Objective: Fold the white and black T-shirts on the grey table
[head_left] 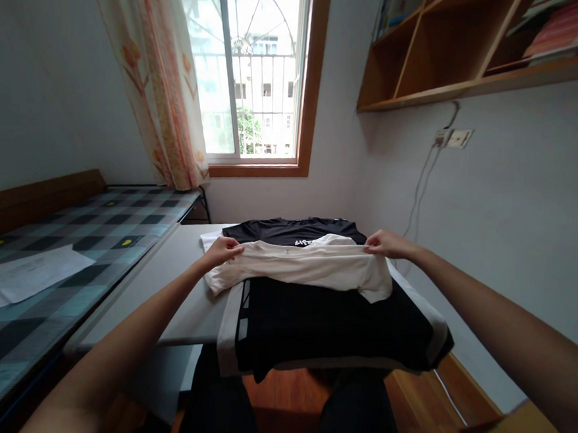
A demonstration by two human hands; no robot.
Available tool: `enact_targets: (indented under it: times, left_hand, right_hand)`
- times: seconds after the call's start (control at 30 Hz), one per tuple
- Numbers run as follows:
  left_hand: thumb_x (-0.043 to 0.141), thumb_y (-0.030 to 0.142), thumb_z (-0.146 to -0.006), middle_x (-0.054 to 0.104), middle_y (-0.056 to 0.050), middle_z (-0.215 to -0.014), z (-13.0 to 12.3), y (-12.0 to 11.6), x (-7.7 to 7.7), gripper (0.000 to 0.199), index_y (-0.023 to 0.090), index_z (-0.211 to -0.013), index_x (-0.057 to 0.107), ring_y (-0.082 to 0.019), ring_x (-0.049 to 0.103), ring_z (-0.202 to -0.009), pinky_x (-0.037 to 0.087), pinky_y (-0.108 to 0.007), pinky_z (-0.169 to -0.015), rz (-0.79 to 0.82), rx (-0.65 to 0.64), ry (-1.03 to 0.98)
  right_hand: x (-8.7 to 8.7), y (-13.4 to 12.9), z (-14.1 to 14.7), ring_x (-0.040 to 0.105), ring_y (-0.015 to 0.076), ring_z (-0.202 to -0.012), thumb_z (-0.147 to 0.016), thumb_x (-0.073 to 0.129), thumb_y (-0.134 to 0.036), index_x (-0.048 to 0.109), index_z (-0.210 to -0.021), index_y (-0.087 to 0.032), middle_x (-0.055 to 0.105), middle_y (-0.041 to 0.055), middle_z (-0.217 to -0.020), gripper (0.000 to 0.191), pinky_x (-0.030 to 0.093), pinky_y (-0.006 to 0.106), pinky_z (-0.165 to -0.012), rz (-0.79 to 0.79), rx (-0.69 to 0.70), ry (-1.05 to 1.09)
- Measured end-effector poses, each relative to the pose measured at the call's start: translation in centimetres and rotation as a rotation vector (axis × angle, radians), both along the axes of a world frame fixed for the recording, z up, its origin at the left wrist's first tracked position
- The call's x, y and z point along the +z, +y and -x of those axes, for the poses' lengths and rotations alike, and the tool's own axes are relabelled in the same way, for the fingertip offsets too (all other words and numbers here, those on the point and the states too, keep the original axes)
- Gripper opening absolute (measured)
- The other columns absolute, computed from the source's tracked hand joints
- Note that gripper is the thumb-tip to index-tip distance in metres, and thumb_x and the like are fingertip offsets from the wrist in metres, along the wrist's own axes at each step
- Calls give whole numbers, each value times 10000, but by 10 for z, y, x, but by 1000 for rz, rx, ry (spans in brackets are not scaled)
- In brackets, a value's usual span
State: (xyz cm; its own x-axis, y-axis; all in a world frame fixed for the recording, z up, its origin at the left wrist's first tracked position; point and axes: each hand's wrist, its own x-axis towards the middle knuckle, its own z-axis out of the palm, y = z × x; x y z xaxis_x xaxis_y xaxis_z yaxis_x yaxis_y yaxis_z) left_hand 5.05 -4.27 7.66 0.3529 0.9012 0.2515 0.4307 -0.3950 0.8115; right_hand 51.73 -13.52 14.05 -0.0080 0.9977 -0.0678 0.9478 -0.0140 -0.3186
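Your left hand (226, 248) and your right hand (382, 243) are set well apart, and a white shirt (302, 266) stretches between them over the middle of the table (176, 303). Your left hand pinches the shirt's upper edge near its left end, thumb and fingers closed on the cloth; your right hand does the same near the right end, so both hands are holding the one garment. The stretch between your grips runs nearly level, with the rest of the cloth falling on your side of that line. At the left a sleeve spreads out below your left hand, and at the right a loose corner droops below your right hand, lower than your fingertips. Directly on your side of the white shirt, a black garment (331, 322) with pale borders lies flat and reaches over the near edge of the table, toward your knees; the white shirt's lower edge overlaps it. Beyond your hands, on the window side, a dark shirt (290, 229) with white lettering is spread out, partly covered by the white one. To the left of your left forearm, a bed (135, 214) with a checked cover runs alongside the table, with papers (40, 273) on it. Your right hand is the one nearer the wall (527, 226).
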Motion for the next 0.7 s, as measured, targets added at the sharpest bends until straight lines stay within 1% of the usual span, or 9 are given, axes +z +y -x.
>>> enact_targets:
  times: [0.1, 0.2, 0.27, 0.37, 0.43, 0.5, 0.53, 0.6, 0.7]
  left_hand:
    - [668, 438, -662, 608, -5, -550, -6, 1, -12, 271, 169, -642, 649, -144, 570, -487, 413, -220, -457, 31, -28, 92]
    - [619, 361, -711, 619, -8, -601, -13, -1, -20, 205, 166, -651, 637, -152, 593, -585, 423, -222, -537, -41, -18, 249]
    - [586, 316, -752, 620, -12, -637, -16, -4, -24, 182, 167, -660, 636, -161, 599, -652, 420, -229, -591, -91, -9, 382]
    - [531, 301, -824, 617, -30, -721, -21, -10, -26, 204, 172, -742, 665, -176, 601, -702, 423, -251, -634, -125, 73, 574]
    - [534, 288, -840, 618, -59, -879, -26, -15, -25, 204, 180, -912, 691, -196, 607, -788, 444, -274, -690, -230, 175, 645]
    - [570, 223, -816, 580, -88, -1056, -32, -19, -25, 305, 196, -1105, 664, -217, 588, -919, 455, -307, -798, -413, 202, 672]
    - [578, 175, -801, 556, -95, -1120, -35, -20, -24, 373, 209, -1167, 644, -222, 567, -976, 446, -322, -857, -504, 153, 683]
    - [577, 108, -789, 524, -95, -1197, -42, -22, -23, 439, 237, -1205, 634, -227, 526, -1057, 408, -346, -949, -639, -48, 725]
    - [577, 132, -824, 495, -94, -1265, -52, -24, -22, 409, 262, -1207, 639, -252, 483, -1122, 360, -386, -999, -722, -267, 824]
  right_hand:
    - [-17, -1, 2, 640, 238, -834, -818, 588, -229, 752, -767, -169, 699, 119, -879, 182, 449, 320, -723, -101, -98, -350]
    - [-30, -3, 12, 612, 267, -988, -849, 556, -189, 755, -977, -196, 660, 148, -1074, 236, 453, 366, -825, -256, -28, -467]
    - [-38, 0, 22, 608, 246, -1006, -860, 550, -175, 737, -1050, -209, 651, 129, -1104, 268, 453, 351, -866, -300, 111, -381]
    - [-45, 5, 44, 637, 195, -918, -874, 548, -180, 734, -1046, -207, 668, 99, -1068, 255, 481, 297, -834, -242, 329, -160]
    - [-47, 8, 63, 646, 192, -903, -876, 549, -186, 736, -1044, -205, 680, 95, -1061, 251, 494, 297, -828, -207, 426, -70]
    - [-49, 11, 81, 630, 215, -1006, -861, 554, -155, 732, -1070, -210, 680, 95, -1121, 280, 475, 330, -908, -226, 486, -71]
    - [-50, 12, 90, 609, 225, -1070, -848, 551, -126, 726, -1095, -215, 677, 90, -1159, 315, 451, 347, -957, -239, 506, -92]
    - [-52, 13, 105, 568, 234, -1151, -832, 531, -81, 700, -1167, -217, 670, 83, -1209, 399, 411, 362, -1012, -239, 521, -149]
    - [-54, 15, 118, 556, 252, -1167, -841, 525, -101, 661, -1245, -205, 678, 108, -1194, 439, 396, 375, -1007, -185, 474, -231]
